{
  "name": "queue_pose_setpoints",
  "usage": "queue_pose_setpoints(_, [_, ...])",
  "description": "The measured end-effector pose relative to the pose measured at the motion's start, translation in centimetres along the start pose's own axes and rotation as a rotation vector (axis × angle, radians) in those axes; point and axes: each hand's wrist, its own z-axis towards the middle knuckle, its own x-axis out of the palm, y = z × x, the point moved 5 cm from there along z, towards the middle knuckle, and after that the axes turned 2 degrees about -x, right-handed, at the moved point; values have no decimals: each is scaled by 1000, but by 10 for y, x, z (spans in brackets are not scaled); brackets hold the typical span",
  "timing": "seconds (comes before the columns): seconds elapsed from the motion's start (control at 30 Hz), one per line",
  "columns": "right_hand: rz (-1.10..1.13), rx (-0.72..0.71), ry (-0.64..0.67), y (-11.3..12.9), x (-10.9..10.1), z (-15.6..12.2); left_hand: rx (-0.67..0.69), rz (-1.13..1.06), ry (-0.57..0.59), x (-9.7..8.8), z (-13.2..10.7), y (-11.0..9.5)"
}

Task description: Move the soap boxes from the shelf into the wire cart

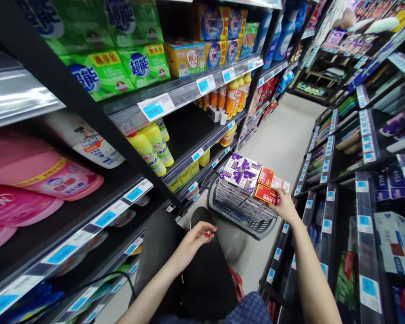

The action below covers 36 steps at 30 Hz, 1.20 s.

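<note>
1. Checked cloth [249, 310]: 6 o'clock, at the bottom edge.
2. Knee [195, 270]: black trousers, 6 o'clock, just above the cloth.
3. Left hand [197, 236]: rests on the knee. Grip slack, fingers loosely curled, red nails, nothing held.
4. Right hand [285, 204]: 4 o'clock of centre, arm reaching up from the bottom edge. Grip closed on the right end of a red box [265, 194].
5. Red box: lies on top of a stack of cartons, at the stack's 3 o'clock edge. A second red carton [266, 175] touches it at 12 o'clock.
6. Purple boxes [239, 173]: several on top of the same stack, at 9 o'clock of the red box, touching the red pair.
7. Basket [253, 222]: grey, on the floor [280, 139], holds the stack.
8. Left shelves, 9 o'clock: pink pouches [37, 171] low and nearest. Yellow bottles [151, 148] lie at their 3 o'clock. Green packs [97, 74] sit one shelf up, with a price tag [155, 108] reading 10.00 on the rail below them.
9. Right shelves, 3 to 4 o'clock: toothpaste cartons [394, 243].
10. Further, left side: orange bottles [234, 94], 12 o'clock.
11. Furthest: blue bottles [283, 31], 1 o'clock, top shelf.
</note>
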Motion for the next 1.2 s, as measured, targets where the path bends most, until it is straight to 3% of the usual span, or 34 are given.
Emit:
queue_pose_setpoints(0.1, [27,1,-28,-4,2,1,203,227,-153,-19,41,-22])
queue_pose_setpoints(0.23, [73,11,-69,-7,5,2,217,373,-304,-42,122,-46])
queue_pose_setpoints(0.33, [100,13,-101,-8,6,2,168,456,-294,-45,174,-52])
queue_pose_setpoints(0.43, [118,15,-118,-6,6,2,145,496,-204,-38,204,-44])
queue_pose_setpoints(0.63, [130,25,-119,-5,4,2,217,479,-63,-28,224,-24])
queue_pose_setpoints(1.0, [175,33,-112,-3,2,-1,273,409,-45,-29,226,-24])
queue_pose_setpoints(1.2, [131,16,-98,-1,-5,0,236,380,-60,-33,231,-19])
